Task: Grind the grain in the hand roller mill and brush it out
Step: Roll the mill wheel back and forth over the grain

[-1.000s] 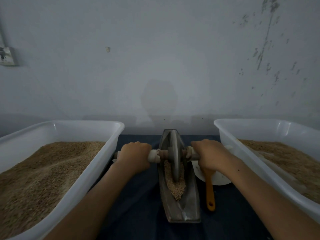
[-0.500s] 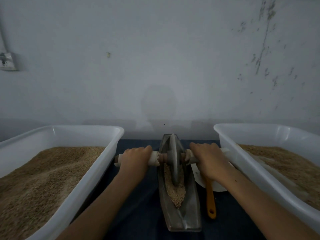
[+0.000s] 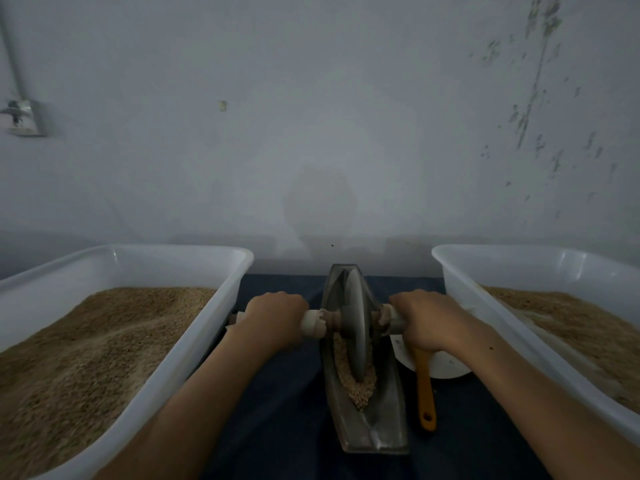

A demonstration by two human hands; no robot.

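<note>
Hands [image 3: 277,317] on grain-filled mill [image 3: 363,375]

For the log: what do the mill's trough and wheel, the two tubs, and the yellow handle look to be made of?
Trough: dull grey metal, likely cast iron or steel, with a soft sheen.
Wheel: the same matte grey metal, thin-edged.
Tubs: white, slightly translucent plastic with glossy rolled rims.
Yellow handle: smooth plastic by its even colour and hanging hole, though painted wood is possible.
</note>
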